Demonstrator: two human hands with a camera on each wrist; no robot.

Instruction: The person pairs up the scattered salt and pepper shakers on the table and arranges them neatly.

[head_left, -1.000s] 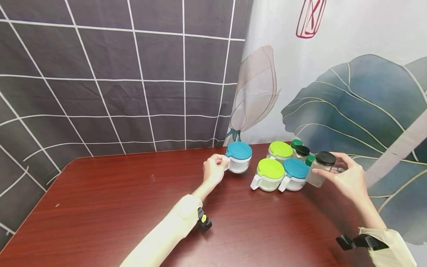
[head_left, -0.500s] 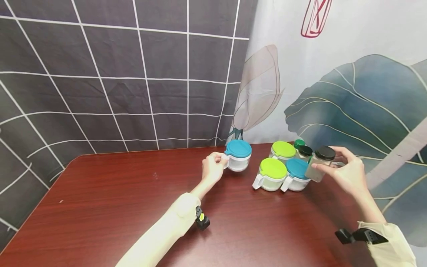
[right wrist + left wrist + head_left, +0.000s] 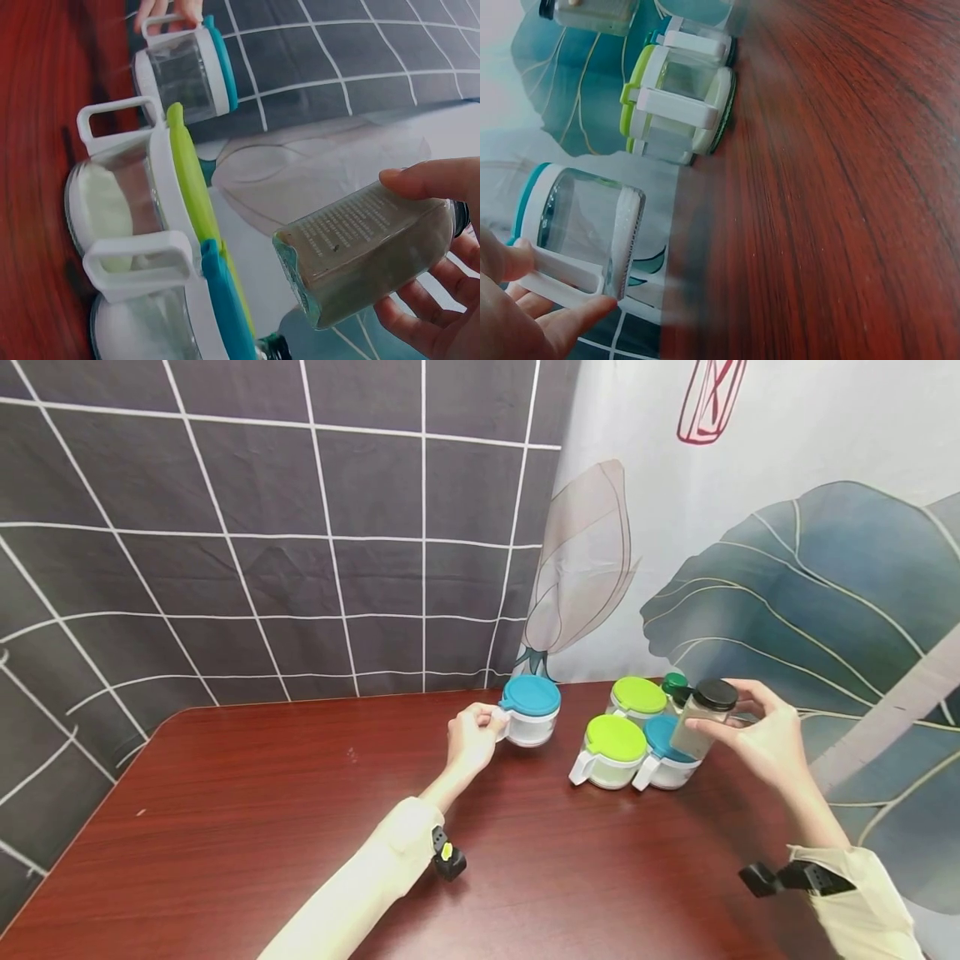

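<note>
Gripping with both sides: right hand (image 3: pixel 768 739) is holding a black-lidded jar (image 3: pixel 692 737) near its top, thumb on one face and fingers on the other; left hand (image 3: pixel 471 739) is pinching the white handle (image 3: pixel 564 271) of a blue-lidded pot (image 3: pixel 529 727).

Change over the last half second: the jar is moving left, and in the head view it is now covering part of a second blue-lidded pot (image 3: pixel 667 774) and much of a black cap (image 3: pixel 680 695) behind. Jar is leaning, base to the left. Held pot is shifting slightly left too; by the left wrist view it is apparently hanging just clear of the table (image 3: pixel 300 860).

Standing between the hands: a front green-lidded pot (image 3: pixel 611 768), just beside the second blue one, and a rear green-lidded pot (image 3: pixel 637 696), with a green-capped bottle (image 3: pixel 674 682) near it.

My reading: both hands are carrying at once, neither item being set down. Jar is crossing the cluster's right side; the right wrist view is showing a gap between glass and lids, so clearance is seemingly holding.
</note>
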